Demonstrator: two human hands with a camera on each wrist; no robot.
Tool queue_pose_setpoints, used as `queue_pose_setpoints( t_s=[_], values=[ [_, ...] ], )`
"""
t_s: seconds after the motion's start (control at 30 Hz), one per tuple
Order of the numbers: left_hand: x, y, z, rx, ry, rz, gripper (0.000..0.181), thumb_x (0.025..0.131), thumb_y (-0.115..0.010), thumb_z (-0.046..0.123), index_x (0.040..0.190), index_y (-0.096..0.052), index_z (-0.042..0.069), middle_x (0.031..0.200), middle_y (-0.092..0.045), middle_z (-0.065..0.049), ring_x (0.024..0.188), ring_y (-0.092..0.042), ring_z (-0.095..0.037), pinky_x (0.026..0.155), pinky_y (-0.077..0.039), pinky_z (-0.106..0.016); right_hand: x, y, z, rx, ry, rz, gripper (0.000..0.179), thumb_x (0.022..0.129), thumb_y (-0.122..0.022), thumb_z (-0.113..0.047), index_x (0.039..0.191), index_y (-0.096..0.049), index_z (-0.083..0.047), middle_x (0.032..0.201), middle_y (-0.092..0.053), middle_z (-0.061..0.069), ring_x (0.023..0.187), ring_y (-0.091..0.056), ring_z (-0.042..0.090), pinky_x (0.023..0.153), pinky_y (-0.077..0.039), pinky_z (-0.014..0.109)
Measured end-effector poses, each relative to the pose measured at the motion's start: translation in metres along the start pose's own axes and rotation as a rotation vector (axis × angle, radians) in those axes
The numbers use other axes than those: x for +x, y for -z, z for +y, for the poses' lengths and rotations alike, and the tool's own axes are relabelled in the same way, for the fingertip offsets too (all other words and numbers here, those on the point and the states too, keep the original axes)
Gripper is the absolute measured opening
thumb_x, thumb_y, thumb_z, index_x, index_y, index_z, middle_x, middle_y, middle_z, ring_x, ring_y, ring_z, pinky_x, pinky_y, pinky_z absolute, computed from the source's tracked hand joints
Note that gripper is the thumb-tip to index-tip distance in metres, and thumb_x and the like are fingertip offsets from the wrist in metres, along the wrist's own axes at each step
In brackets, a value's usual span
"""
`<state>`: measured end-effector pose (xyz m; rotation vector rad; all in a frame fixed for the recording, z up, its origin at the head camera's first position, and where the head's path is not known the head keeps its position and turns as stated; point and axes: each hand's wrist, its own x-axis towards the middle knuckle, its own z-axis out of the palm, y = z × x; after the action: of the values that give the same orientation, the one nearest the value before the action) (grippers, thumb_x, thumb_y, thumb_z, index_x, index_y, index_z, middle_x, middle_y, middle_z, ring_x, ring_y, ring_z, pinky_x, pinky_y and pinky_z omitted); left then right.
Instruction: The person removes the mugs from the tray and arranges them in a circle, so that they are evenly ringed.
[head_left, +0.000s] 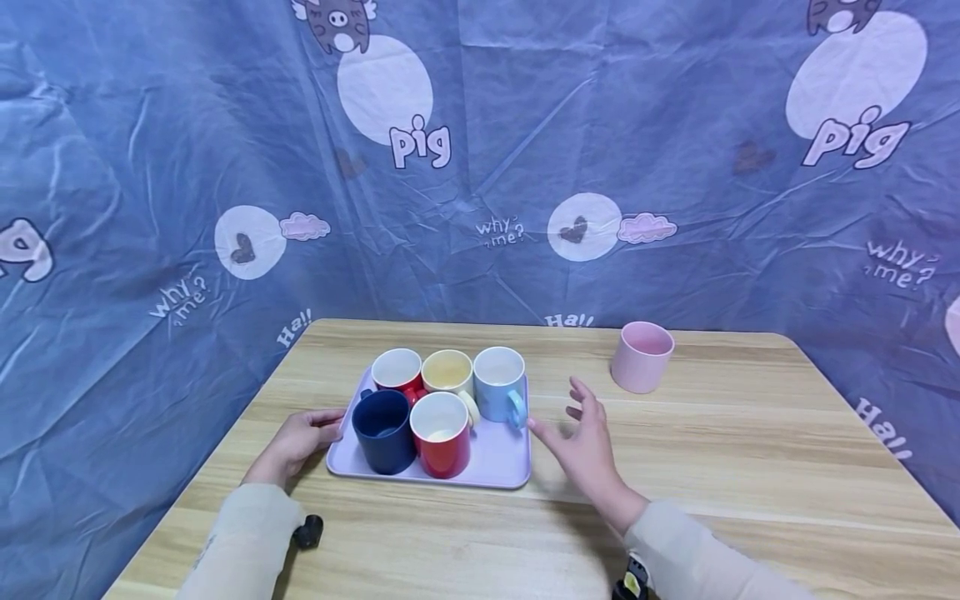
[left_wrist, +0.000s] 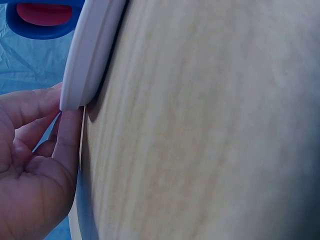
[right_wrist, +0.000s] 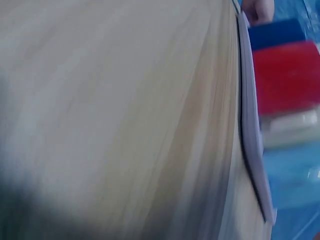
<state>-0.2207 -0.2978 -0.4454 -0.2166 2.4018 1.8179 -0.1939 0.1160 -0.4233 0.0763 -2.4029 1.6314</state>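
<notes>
A lilac tray (head_left: 497, 460) carries several mugs. At its front are a navy mug (head_left: 384, 433) and a red mug (head_left: 441, 437) with a white inside. Behind them stand another red mug (head_left: 397, 371), a pale yellow mug (head_left: 447, 372) and a light blue mug (head_left: 498, 385). My left hand (head_left: 303, 440) pinches the tray's left edge; in the left wrist view, thumb and fingers (left_wrist: 67, 135) meet at its rim. Beside the tray's right edge, my right hand (head_left: 583, 442) has its fingers spread and holds nothing, the thumb tip close to the light blue mug's handle.
A pink cup (head_left: 642, 358) stands upright on the wooden table (head_left: 750, 433), toward the back and right of the tray. A blue patterned cloth (head_left: 480, 167) hangs behind the table and along both sides.
</notes>
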Motion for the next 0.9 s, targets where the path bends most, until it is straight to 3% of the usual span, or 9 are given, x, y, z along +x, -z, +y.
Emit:
queue_pose_setpoints(
  t_s=[0.33,0.6,0.9],
  values=[
    [0.001,0.001,-0.002,-0.001,-0.005,0.0,0.044,0.086,-0.059,-0.01,0.128,-0.047,-0.018,0.12,-0.059,-0.028,0.096,-0.06,-0.015,0.079,-0.053,-0.023,-0.015,-0.031,-0.024,0.036,0.139,-0.083,0.084,0.072,-0.084,-0.023,0.14,-0.038,-0.002,0.127,-0.048,0.021,0.106,-0.056,0.039,0.086,-0.05,0.053],
    [0.001,0.001,-0.002,0.009,-0.012,0.001,0.043,0.087,-0.058,-0.009,0.128,-0.047,-0.019,0.119,-0.059,-0.027,0.095,-0.059,-0.013,0.079,-0.052,-0.021,-0.02,-0.054,-0.036,0.024,0.121,-0.195,0.085,0.071,-0.085,-0.03,0.14,-0.039,-0.01,0.129,-0.047,0.018,0.108,-0.055,0.033,0.088,-0.051,0.049],
    [0.003,0.001,-0.005,0.009,-0.025,0.003,0.042,0.088,-0.057,-0.009,0.127,-0.047,-0.019,0.119,-0.059,-0.028,0.096,-0.059,-0.013,0.081,-0.052,-0.022,-0.022,-0.075,-0.041,0.0,0.089,-0.254,0.088,0.07,-0.084,-0.04,0.141,-0.038,-0.013,0.128,-0.047,0.014,0.11,-0.051,0.029,0.085,-0.053,0.045]
  ],
)
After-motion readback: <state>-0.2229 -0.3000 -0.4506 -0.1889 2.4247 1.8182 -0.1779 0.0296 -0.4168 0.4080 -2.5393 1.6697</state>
